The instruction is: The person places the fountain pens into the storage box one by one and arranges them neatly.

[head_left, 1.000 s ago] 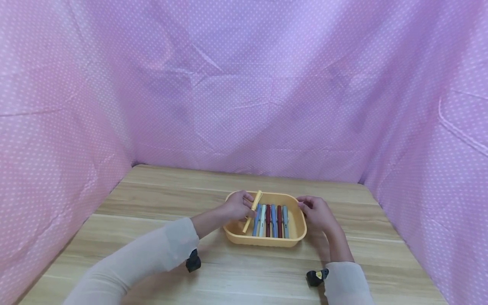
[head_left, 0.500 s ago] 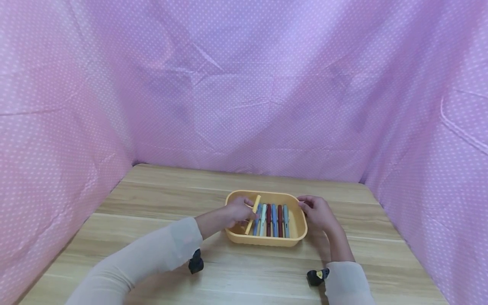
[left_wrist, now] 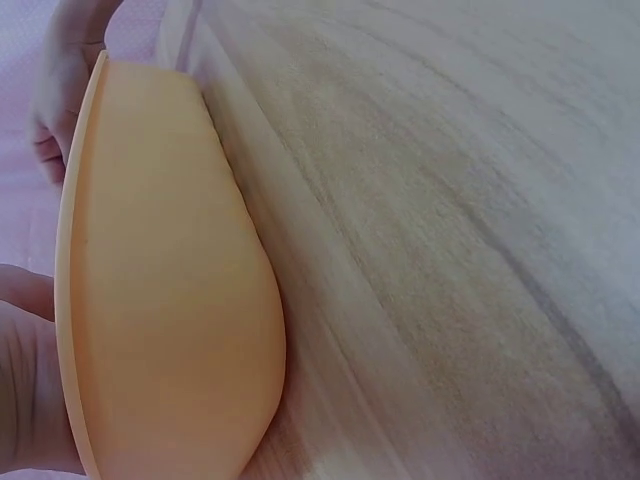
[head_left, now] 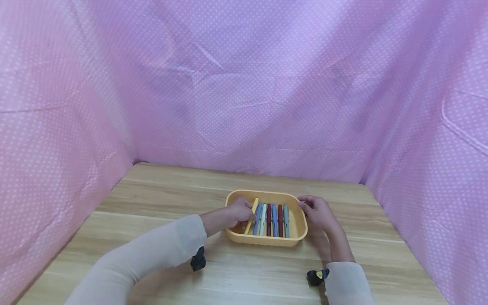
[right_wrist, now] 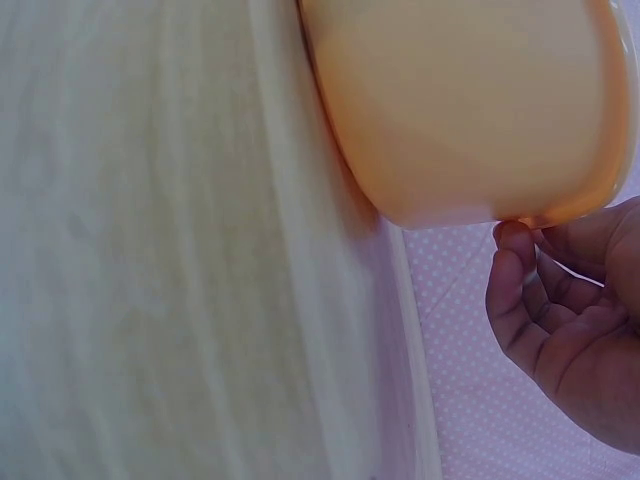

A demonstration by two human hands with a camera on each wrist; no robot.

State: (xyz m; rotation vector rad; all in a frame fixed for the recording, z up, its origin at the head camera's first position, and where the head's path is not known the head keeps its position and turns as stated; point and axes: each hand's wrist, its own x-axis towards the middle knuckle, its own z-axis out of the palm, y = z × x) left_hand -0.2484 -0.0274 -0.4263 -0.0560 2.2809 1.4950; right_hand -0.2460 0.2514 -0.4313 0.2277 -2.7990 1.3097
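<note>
Inside a yellow plastic tray (head_left: 267, 240), my left hand (head_left: 240, 212) pinches a yellow pen (head_left: 254, 206), which lies slightly slanted at the left end of a row of pens. Beside it are blue pens (head_left: 275, 220), a pale mint pen (head_left: 263, 220), dark red pens (head_left: 280, 220) and a grey-blue pen (head_left: 286, 222), side by side. My right hand (head_left: 318, 212) holds the tray by its right rim. In the right wrist view, the fingertips (right_wrist: 515, 235) meet the tray's outer wall (right_wrist: 470, 120). The left wrist view shows mostly the tray's side (left_wrist: 170, 270), which hides the pens.
The tray stands on a wood-grain table (head_left: 171, 190). Pink dotted cloth (head_left: 244, 106) hangs behind the table and on both sides. Black cameras are worn at the left wrist (head_left: 198, 259) and the right wrist (head_left: 316, 278).
My left hand has lowered the yellow pen into the tray, left of the other pens, and shifted slightly right. The right hand has stayed at the rim.
</note>
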